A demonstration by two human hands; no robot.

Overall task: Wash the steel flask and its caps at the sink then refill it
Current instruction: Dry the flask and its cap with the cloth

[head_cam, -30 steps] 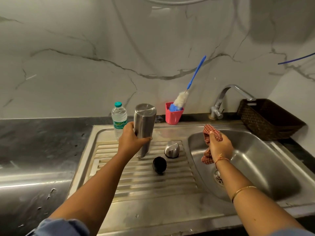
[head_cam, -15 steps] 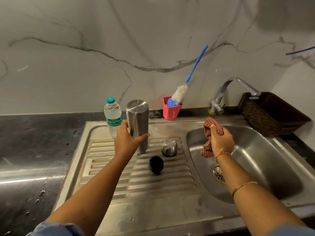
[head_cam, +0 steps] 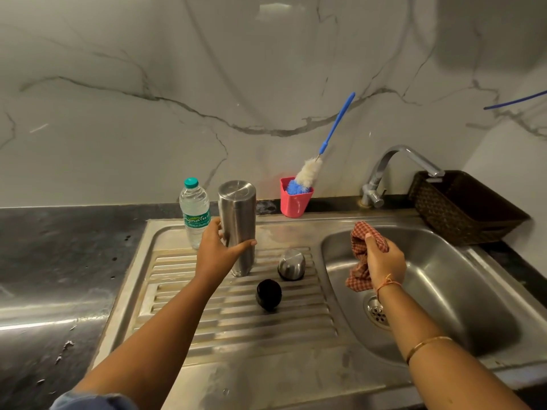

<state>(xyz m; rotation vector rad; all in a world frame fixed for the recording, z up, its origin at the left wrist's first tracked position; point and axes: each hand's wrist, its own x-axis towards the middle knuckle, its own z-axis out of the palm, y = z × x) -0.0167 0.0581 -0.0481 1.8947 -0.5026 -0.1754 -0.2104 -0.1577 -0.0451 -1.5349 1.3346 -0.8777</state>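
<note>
A tall cylindrical steel flask (head_cam: 238, 220) is gripped upright by the left hand (head_cam: 217, 253). Between the hands are set a round black cap (head_cam: 268, 294) and a domed steel cap (head_cam: 291, 264) — apart. A red checked cloth (head_cam: 359, 261) is clutched by the right hand (head_cam: 384, 261).

A pink cup (head_cam: 293, 204) is set on the dark desk (head_cam: 59, 247) against the veined marble wall (head_cam: 148, 128), just behind the sink (head_cam: 355, 216). A bottle brush (head_cam: 309, 171) is stood in it — bristles down, blue handle tilted up to the right. A dark woven basket (head_cam: 444, 223) is placed at the desk's far right, and a thin blue cord (head_cam: 515, 101) is seen on the wall above it — cut off by the right edge.
</note>
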